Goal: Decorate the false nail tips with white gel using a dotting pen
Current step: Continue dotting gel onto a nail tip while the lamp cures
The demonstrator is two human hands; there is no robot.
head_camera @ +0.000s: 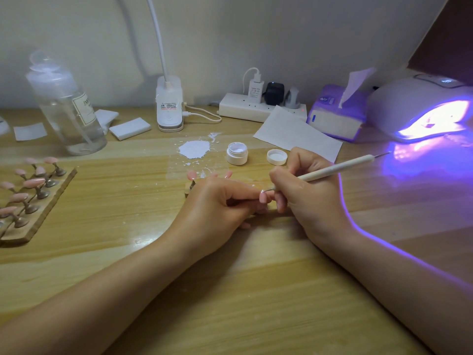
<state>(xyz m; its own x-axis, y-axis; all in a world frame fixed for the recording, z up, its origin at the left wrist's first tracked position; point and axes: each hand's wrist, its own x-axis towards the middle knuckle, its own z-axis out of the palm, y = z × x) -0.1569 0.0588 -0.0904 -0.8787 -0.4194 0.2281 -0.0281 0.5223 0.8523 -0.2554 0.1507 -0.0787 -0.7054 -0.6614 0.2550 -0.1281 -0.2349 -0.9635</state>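
My left hand (217,201) pinching pink nail tip (262,197): light, slippery, holding by edges. Right hand (302,185) gripping dotting pen (335,170) low nr point, touching lightly w/ gel.

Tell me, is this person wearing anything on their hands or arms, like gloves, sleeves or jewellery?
Nothing shows. The left hand and right hand are bare, without gloves, and both forearms are uncovered right down to the picture's edge, so no sleeves appear. No rings, bracelets or watch are visible. A streak of purple light from the nail lamp runs along the right forearm.
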